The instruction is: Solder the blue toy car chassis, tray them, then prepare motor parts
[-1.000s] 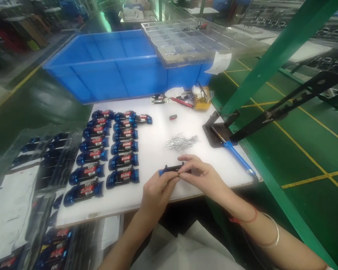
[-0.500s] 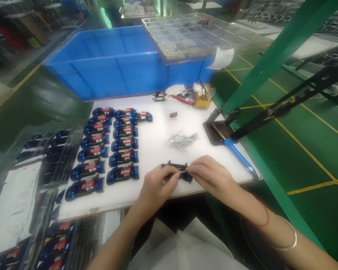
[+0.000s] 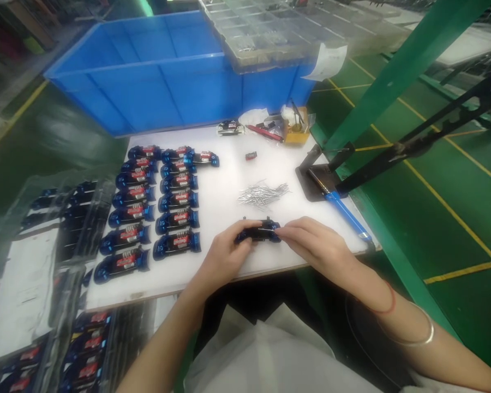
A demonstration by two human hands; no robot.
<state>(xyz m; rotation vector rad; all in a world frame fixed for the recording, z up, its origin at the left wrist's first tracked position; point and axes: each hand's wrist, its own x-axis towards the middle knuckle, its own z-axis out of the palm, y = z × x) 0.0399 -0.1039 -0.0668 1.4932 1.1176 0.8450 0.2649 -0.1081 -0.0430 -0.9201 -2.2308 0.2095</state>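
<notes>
Near the front edge of the table, my left hand (image 3: 232,248) grips a dark blue and black toy car part (image 3: 257,233) by its left end, thumb and fingers on either side. My right hand (image 3: 311,237) is closed in a pinch at the car part's right end. A thin silver metal rod (image 3: 267,230) lies along the car part and runs to those fingertips. Just beyond the hands is a loose pile of thin metal rods (image 3: 262,195). A small red and black piece (image 3: 251,155) sits behind the pile.
Two columns of blue toy cars (image 3: 178,218) with red and silver engine pieces stand on the left. A blue soldering iron (image 3: 347,215) rests on a black stand (image 3: 311,185) at right. Behind are a large blue bin (image 3: 147,98), a red pen (image 3: 264,132) and a yellow box (image 3: 297,135).
Both hands and the car part appear slightly higher in the view, and more of the car part shows between them. My left fingers have shifted from near the rod onto the part's left end.
</notes>
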